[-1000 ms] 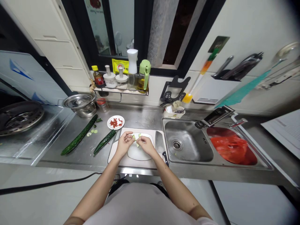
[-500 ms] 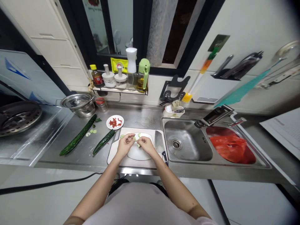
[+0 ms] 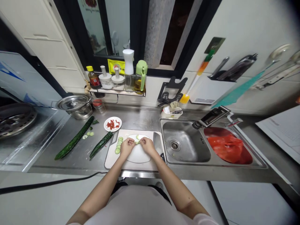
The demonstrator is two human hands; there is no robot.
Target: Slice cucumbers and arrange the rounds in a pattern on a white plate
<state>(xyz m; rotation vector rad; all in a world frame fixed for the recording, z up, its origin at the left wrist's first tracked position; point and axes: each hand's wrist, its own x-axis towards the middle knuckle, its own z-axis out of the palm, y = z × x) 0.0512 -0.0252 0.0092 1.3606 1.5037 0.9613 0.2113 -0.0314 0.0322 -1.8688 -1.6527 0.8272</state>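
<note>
The left hand [image 3: 127, 147] and right hand [image 3: 148, 145] pinch a green slice [image 3: 137, 142] between them, over the far part of the white plate [image 3: 138, 157] on the board [image 3: 112, 163].

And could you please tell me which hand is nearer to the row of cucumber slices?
Left: the left hand is just right of the cucumber slices; the right hand is farther right, beyond the left.

Shiny metal sink [image 3: 191, 145], smooth plate [image 3: 138, 155] — glossy
</note>
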